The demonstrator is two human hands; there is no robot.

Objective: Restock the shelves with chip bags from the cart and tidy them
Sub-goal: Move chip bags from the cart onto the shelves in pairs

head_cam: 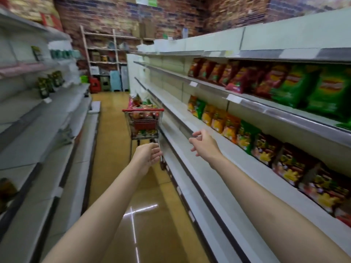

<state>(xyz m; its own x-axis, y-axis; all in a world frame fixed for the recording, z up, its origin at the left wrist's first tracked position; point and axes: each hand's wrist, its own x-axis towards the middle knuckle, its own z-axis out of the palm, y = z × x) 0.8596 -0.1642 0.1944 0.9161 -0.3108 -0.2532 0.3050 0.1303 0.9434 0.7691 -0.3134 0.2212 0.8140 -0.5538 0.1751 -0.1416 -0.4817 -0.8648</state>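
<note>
view down a shop aisle, both bare forearms stretched fwd. left hand [147,157] hangs over the glossy floor [117,186], fingers loosely curled, nothing in them, in line w/ the lower frame of the cart; contact w/ it can't be told. right hand [204,142] floats over the edge of a bare right-side shelf [218,179], fingers relaxed and half spread, empty. to the right, two tiers carry chip bags: lower row [266,149] yellow, orange, green and dark packs standing side by side; upper row [284,82] red then green packs. farther on, the cart [144,120], red handle, sits close beside the right shelving, heaped w/ bags [141,107]. left shelving [38,130] holds a few dark packs. brick wall [114,14] and a rack at the far end, blurred.
</note>
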